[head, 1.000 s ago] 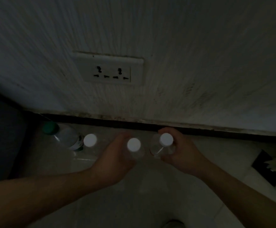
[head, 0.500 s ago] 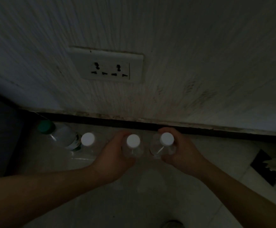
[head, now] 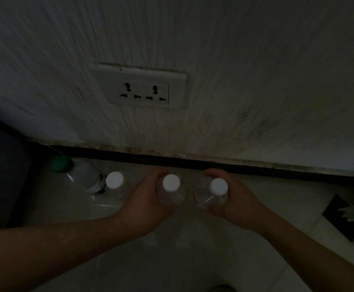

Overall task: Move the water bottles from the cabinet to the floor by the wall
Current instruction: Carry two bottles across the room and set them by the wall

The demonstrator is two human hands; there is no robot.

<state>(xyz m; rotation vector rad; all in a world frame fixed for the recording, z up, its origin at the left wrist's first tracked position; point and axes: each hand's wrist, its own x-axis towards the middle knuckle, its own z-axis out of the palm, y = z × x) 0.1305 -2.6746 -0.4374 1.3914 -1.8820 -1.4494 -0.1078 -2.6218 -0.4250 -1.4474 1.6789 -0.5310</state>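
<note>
Floor (head: 182, 266) by wall (head: 256, 70) is dim; left hand (head: 148, 205) curls round left bottle (head: 171, 186), right hand (head: 239, 205) round right bottle (head: 214, 192): seat both flat before releasing.

Bare left forearm (head: 56, 245), broad and smooth, uncovered from the frame edge to the wrist. Bare right forearm (head: 311, 247), likewise uncovered, tapering toward the wrist. Left hand (head: 148, 204) and right hand (head: 237, 202) bare as well, with rounded outlines and softly lit backs. Knuckles faintly marked; nails and finer skin detail lost in the dim light. Wrists plain, in the same even tone of shadow as the arms. At the bottom edge, a small dark rounded shape (head: 222, 288), possibly the tip of a foot or shoe; too dark to tell.
</note>
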